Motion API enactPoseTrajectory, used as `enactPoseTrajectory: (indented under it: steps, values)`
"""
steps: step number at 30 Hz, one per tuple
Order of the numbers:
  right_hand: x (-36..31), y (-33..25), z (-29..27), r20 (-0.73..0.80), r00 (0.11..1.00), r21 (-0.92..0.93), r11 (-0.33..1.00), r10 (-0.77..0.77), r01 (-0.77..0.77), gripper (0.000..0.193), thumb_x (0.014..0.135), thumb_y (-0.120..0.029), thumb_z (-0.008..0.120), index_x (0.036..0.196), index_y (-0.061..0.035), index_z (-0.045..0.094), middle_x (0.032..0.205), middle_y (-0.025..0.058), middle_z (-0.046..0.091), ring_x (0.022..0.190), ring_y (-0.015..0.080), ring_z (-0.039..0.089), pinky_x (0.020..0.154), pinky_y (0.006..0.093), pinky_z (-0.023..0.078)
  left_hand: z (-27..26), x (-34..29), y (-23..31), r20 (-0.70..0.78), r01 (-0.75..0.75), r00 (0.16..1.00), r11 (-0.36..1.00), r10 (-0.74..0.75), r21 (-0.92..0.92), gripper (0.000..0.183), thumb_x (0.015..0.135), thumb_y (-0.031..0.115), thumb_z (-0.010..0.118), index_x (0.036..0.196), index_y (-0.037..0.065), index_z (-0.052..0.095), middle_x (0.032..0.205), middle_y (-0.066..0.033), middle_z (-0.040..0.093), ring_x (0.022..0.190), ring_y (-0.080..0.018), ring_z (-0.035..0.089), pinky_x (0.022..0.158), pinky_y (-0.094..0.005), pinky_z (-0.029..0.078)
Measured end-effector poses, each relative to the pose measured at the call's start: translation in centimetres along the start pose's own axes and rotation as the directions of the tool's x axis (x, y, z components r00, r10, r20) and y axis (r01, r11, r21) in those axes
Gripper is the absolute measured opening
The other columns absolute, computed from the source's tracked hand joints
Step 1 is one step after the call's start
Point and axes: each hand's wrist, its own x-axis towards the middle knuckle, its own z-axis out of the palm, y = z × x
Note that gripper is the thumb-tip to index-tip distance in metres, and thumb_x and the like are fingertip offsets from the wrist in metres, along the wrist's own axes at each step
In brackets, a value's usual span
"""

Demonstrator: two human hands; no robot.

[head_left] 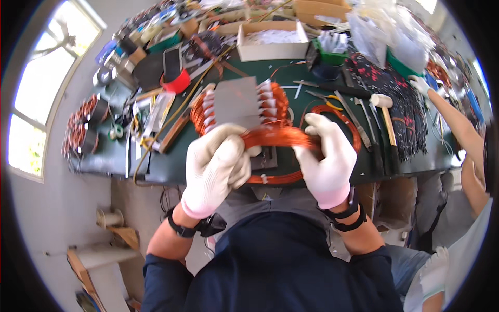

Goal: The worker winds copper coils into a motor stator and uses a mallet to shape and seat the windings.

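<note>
Both my hands wear white gloves and hold a copper wire coil (280, 138) up in front of me, one at each end. My left hand (215, 161) is closed round the coil's left end. Thumb and fingers of my right hand (327, 158) pinch its right end. Behind the coil stands a grey stator core (235, 101) with white slot liners and copper windings (280, 104) bulging on both sides. A larger loop of copper wire (275, 179) lies below and behind my hands on the green table. The near part of the core is hidden by my hands.
Pliers (332, 104), a white-headed mallet (383, 106) and long blades lie to the right. A white box (273, 41) stands at the back, a red tape roll (175, 82) on the left. Wound coils (86, 127) sit far left. A co-worker's gloved hand (419, 85) reaches in at right.
</note>
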Motion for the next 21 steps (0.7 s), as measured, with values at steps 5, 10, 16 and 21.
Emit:
enactPoseTrajectory:
  steps: [5, 10, 16, 21]
  values:
    - [0.5, -0.1, -1.5, 0.427, 0.78, 0.517, 0.585, 0.456, -0.625, 0.02, 0.086, 0.01, 0.07, 0.104, 0.0005, 0.07, 0.084, 0.0021, 0.07, 0.065, 0.0012, 0.058, 0.055, 0.0167, 0.044, -2.1, 0.1, 1.5, 0.1, 0.092, 0.988, 0.975, -0.114, 0.203, 0.044, 0.106, 0.034, 0.058, 0.106, -0.009, 0.06, 0.06, 0.0007, 0.042, 0.052, -0.0092, 0.041, 0.054, -0.0278, 0.041]
    - [0.3, 0.8, -1.0, 0.464, 0.787, 0.465, 0.644, 0.408, -0.608, 0.025, 0.085, 0.009, 0.073, 0.109, 0.002, 0.07, 0.088, 0.0022, 0.072, 0.068, 0.0007, 0.058, 0.056, 0.0171, 0.045, -3.2, -1.2, 0.0, 0.208, 0.139, 0.967, 0.989, -0.148, 0.06, 0.039, 0.105, 0.035, 0.056, 0.098, -0.003, 0.056, 0.065, 0.0019, 0.042, 0.053, -0.0079, 0.035, 0.052, -0.0261, 0.031]
    - [1.8, -2.4, -0.9, 0.367, 0.922, -0.015, 0.99, -0.124, 0.139, 0.067, 0.064, -0.017, 0.087, 0.127, -0.0079, 0.064, 0.132, 0.0146, 0.061, 0.115, 0.0298, 0.06, 0.097, 0.0429, 0.05, -2.6, -1.2, -1.2, 0.004, 0.07, 0.997, 0.965, -0.072, -0.252, 0.026, 0.108, 0.022, 0.05, 0.096, -0.001, 0.056, 0.07, -0.0006, 0.048, 0.051, -0.0035, 0.03, 0.046, -0.0226, 0.026]
    - [1.8, -2.8, -0.3, 0.508, 0.773, -0.292, 0.768, -0.379, 0.569, 0.065, 0.069, -0.032, 0.081, 0.13, -0.0202, 0.063, 0.138, 0.0157, 0.054, 0.126, 0.0379, 0.053, 0.104, 0.0509, 0.045, -1.3, -1.4, -1.1, 0.11, 0.142, 0.988, 0.897, -0.105, -0.42, 0.033, 0.11, 0.03, 0.049, 0.09, 0.004, 0.054, 0.059, 0.0056, 0.034, 0.046, -0.0046, 0.025, 0.044, -0.0244, 0.023]
